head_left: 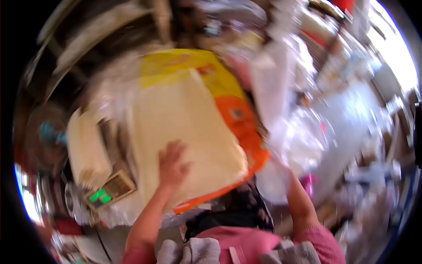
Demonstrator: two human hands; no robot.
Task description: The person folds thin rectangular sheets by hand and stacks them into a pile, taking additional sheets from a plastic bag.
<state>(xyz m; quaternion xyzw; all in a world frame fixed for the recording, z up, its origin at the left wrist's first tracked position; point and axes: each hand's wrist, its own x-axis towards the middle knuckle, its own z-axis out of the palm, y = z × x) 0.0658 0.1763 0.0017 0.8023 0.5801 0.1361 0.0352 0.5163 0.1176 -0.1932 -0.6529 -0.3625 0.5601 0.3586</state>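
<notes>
A large cream-coloured sheet or stack [189, 127] lies in front of me, over a yellow and orange printed bag [237, 119]. My left hand [172, 165] rests on or just above the cream surface, fingers spread, holding nothing. On the right my right hand [281, 166] is at the lower end of a long whitish plastic bag [270, 83]; its fingers are blurred and partly hidden by the plastic, so its grip cannot be made out.
At the left stand another cream stack [88, 149], a scale with a green display [110, 191] and a blurred fan [46, 134]. Clear plastic bags [307, 141] lie at the right. Wooden shelving [96, 35] is at the upper left.
</notes>
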